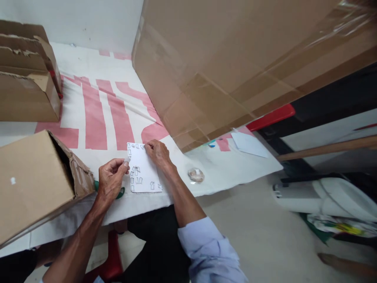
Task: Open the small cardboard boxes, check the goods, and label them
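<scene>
A white sheet of paper (150, 171) lies on the cloth-covered table, with several small dark-outlined shapes along its edges and lower left. My left hand (111, 177) is at the sheet's left edge, thumb and finger pinched on a small pale piece (127, 160). On the sheet's upper right corner rests my right hand (158, 153), its fingers bent together and pressed down near the top row of shapes. Whatever its fingertips hold is hidden. Green scissors handles (121, 192) show partly from under my left wrist.
A large cardboard box (229, 70) stands beyond my right hand. Another box (35, 181) lies at the left, near my forearm, with open cartons (26, 90) behind it. A roll of clear tape (196, 175) and a white paper (249, 144) lie to the right.
</scene>
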A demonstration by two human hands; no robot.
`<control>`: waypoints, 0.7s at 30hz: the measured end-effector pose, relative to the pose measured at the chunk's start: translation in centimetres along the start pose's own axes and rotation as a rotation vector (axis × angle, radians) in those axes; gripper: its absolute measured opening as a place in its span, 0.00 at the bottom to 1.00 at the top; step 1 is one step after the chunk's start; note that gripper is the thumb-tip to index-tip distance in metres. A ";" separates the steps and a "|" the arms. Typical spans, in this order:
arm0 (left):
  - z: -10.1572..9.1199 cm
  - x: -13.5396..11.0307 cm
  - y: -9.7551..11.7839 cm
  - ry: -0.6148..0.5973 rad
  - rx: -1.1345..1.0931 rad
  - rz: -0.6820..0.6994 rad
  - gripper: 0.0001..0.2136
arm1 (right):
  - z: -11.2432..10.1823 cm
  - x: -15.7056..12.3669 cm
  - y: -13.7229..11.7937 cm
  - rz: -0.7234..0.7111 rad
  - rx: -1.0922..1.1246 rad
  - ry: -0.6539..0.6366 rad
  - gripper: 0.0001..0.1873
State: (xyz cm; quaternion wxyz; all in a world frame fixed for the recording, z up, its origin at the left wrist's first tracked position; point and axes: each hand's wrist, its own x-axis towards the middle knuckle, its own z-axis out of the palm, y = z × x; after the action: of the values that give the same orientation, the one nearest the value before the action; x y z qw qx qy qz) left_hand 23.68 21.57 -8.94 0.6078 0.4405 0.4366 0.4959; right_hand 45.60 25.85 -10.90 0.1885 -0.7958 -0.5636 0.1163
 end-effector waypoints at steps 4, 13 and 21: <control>-0.1 0.2 -0.4 0.030 0.084 0.064 0.11 | -0.4 -0.9 0.3 -0.019 0.111 0.083 0.14; -0.5 0.1 0.5 0.015 0.770 0.920 0.05 | -3.0 -5.6 -0.5 -0.018 0.945 -0.332 0.28; -0.2 0.1 1.7 -0.025 1.066 1.331 0.06 | -4.5 -7.0 -1.7 -0.013 1.179 -0.675 0.31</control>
State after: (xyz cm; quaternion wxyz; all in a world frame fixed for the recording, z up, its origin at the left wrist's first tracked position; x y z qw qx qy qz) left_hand 23.11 21.87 -7.38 -0.0941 0.8380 0.2551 0.4731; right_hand 43.55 18.99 -6.33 0.4053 -0.4766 -0.4388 0.6450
